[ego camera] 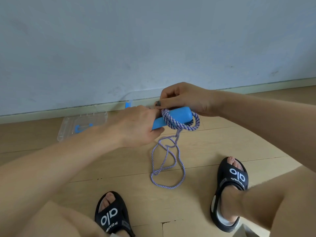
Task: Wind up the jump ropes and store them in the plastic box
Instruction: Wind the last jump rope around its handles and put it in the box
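My left hand point(135, 125) grips the blue handles point(179, 115) of a jump rope, held level above the floor. A purple-and-white rope point(168, 161) is wrapped a few turns around the handles, and the rest hangs down in tangled loops to the floor. My right hand point(184, 100) pinches the rope at the top of the handles. The clear plastic box point(65, 130) lies on the floor to the left by the wall, partly hidden behind my left hand. Something blue shows inside it.
A pale wall and skirting board point(256, 85) run close behind the hands. My two feet in black slides point(109, 216) point(230, 189) stand on the wooden floor below the rope. A small blue clip-like part point(128, 104) shows near the skirting.
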A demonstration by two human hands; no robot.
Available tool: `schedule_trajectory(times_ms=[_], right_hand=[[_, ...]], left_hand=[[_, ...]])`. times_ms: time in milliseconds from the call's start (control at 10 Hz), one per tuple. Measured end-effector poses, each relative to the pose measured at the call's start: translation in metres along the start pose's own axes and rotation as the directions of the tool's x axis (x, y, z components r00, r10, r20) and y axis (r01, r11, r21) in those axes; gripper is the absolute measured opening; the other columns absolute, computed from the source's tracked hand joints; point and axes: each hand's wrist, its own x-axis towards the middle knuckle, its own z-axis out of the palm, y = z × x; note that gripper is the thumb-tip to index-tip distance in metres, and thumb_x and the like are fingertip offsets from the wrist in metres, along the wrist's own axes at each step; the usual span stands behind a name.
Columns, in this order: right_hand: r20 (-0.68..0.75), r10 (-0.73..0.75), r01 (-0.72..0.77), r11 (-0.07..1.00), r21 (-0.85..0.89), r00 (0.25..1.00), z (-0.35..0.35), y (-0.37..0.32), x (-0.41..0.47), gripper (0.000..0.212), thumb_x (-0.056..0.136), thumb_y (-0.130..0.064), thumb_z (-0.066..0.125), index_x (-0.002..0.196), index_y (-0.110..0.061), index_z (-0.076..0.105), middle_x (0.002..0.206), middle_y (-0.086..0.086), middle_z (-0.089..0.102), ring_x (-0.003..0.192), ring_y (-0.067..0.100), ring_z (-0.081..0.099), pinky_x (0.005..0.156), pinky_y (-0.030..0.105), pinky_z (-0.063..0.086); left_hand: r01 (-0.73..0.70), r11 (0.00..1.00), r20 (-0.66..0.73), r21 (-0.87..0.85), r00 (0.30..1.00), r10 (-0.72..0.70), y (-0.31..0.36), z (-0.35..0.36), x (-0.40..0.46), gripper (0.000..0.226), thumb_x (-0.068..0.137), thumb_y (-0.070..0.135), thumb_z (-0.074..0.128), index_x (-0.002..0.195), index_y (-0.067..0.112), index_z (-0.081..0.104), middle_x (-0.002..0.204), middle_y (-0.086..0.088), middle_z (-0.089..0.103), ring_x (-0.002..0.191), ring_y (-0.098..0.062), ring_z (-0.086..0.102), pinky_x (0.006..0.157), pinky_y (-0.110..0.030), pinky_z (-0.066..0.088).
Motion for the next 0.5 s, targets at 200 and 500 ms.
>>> schedule_trajectory(times_ms=[200,500], right_hand=[[-0.099,0.041,-0.031,0.995,0.092,0.994,0.005,0.008,0.005,0.042,0.087,-0.039,0.069,0.065,-0.009,0.048,0.066,0.010,0.040,0.061,0.022,0.038,0.055,0.028,0.033],[-0.188,0.220,-0.242,0.965,-0.102,0.957,0.038,0.024,0.015,0.041,0.104,-0.012,0.034,0.065,-0.016,0.043,0.051,-0.005,0.042,0.033,0.003,0.040,0.038,0.013,0.031]], left_hand=[[-0.006,0.996,-0.042,-0.088,0.999,0.002,0.000,-0.011,-0.007,0.028,0.089,0.042,0.057,0.069,0.044,0.037,0.056,0.011,0.045,0.055,-0.008,0.045,0.052,-0.029,0.027],[0.027,0.916,-0.227,-0.401,0.965,-0.128,0.004,-0.030,-0.006,0.019,0.089,0.032,0.066,0.077,0.021,0.056,0.058,0.007,0.053,0.056,-0.014,0.049,0.052,-0.023,0.035]])
